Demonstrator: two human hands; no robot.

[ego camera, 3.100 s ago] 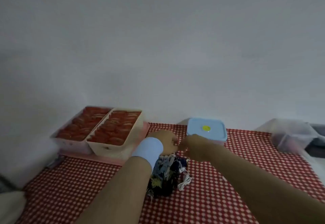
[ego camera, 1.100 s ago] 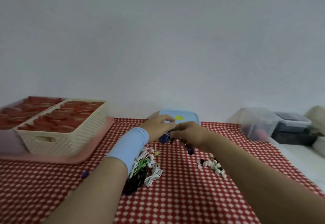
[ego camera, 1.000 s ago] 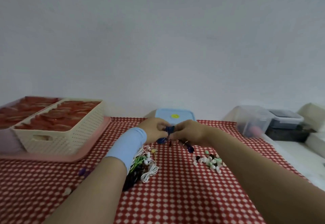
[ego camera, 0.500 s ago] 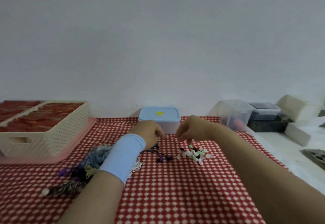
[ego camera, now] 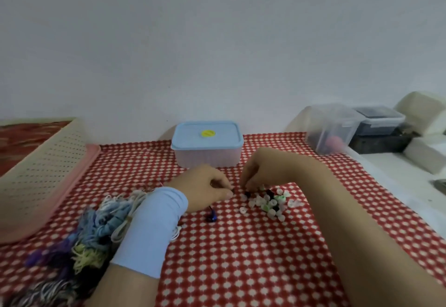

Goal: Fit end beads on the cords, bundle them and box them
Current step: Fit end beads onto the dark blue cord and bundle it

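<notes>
A small pile of white, green and black end beads (ego camera: 270, 201) lies on the red checked cloth (ego camera: 241, 258). My right hand (ego camera: 255, 174) has its fingers curled down onto the pile's left edge; what it pinches is hidden. My left hand (ego camera: 205, 189), with a light blue wristband, pinches a dark cord whose two blue beads (ego camera: 212, 218) lie on the cloth just below it. A heap of blue, white, purple and yellow cords (ego camera: 96, 224) sits under and left of my left forearm. The blue-lidded box (ego camera: 207, 143) stands shut behind both hands.
A cream perforated basket (ego camera: 41, 164) on a pink tray (ego camera: 79, 174) fills the left side. At the right rear are a clear plastic tub (ego camera: 331, 129), a dark lidded container (ego camera: 379, 119) and white blocks (ego camera: 424, 113). A white wall runs behind.
The view has swung right and down. Both hands dropped from mid-air to the cloth; the right hand went to the bead pile and the left brought the cord down with it.
</notes>
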